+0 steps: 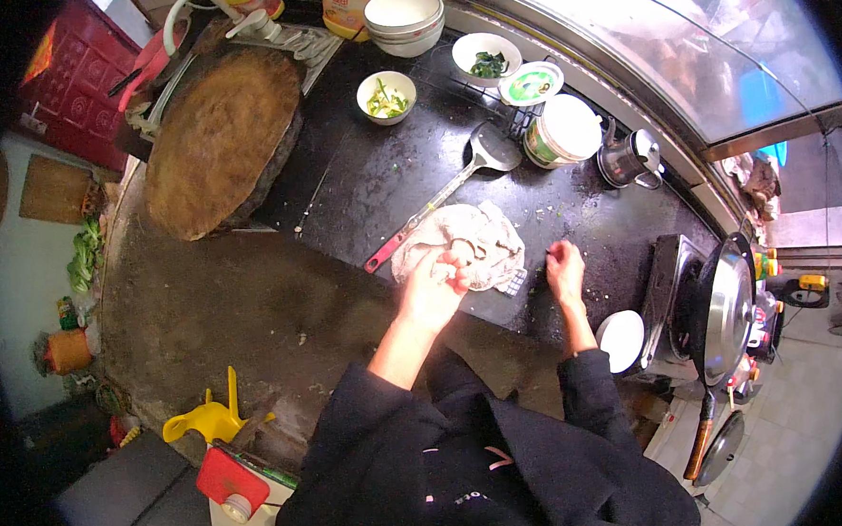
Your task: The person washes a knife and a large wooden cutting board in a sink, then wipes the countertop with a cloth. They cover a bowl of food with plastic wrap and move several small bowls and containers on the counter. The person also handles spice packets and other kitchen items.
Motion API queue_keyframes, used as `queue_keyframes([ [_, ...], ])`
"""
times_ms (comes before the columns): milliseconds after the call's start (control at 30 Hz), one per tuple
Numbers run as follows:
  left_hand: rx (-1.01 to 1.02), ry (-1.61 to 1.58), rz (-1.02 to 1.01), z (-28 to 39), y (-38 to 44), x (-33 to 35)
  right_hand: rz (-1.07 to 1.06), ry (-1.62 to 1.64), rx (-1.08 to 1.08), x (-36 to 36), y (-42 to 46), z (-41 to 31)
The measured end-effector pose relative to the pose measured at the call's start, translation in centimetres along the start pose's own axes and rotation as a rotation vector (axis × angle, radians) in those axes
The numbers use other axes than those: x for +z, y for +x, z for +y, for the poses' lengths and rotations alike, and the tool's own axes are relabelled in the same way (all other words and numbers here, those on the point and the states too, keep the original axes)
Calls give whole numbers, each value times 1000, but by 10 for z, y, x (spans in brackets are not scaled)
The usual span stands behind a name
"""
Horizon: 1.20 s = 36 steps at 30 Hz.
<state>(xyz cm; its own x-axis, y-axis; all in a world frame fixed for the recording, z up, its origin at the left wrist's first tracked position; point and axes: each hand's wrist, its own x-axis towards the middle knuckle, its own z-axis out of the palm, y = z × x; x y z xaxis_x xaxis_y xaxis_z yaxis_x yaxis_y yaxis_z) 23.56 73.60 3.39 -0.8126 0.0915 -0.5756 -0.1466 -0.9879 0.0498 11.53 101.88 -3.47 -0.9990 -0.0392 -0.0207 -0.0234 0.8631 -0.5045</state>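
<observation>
My left hand (440, 283) is raised over a crumpled pale cloth (495, 241) on the black countertop, its fingers curled; whether it holds something small is unclear. To the right of the cloth, my right hand (564, 262) is over the counter with its fingers bent together; a tiny dark thing shows at the fingertips. Behind the cloth lies a metal wok spatula (453, 186) with a red handle end. Farther back stand a bowl of cut green and pale vegetables (387, 98), a bowl of dark greens (487, 59) and a lidded white tub (562, 130).
A large round wooden board (222, 141) lies at the left by the faucet (258, 25). Stacked bowls (405, 21) stand at the back. Right are a metal pot (628, 159), a white dish (621, 342) and a lidded wok (727, 311) on a stove. Crumbs dot the counter.
</observation>
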Motion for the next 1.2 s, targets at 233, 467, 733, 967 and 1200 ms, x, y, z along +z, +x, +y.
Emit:
queue_keyframes([
  [233, 52, -139, 211, 24, -80, -53, 45, -133, -321, 15, 46, -67],
  [467, 244, -210, 278, 56, -148, -116, -123, -159, -522, 22, 45, -45],
  [733, 688, -237, 338, 66, -202, -178, -823, 668, -403, 55, -58, -304],
  [967, 982, -653, 465, 68, -250, -220, -1412, 350, -1338, 105, -325, -420],
  [1200, 1137, -1233, 350, 5, -354, -322, -1891, 250, -1235, 160, -450, -457],
])
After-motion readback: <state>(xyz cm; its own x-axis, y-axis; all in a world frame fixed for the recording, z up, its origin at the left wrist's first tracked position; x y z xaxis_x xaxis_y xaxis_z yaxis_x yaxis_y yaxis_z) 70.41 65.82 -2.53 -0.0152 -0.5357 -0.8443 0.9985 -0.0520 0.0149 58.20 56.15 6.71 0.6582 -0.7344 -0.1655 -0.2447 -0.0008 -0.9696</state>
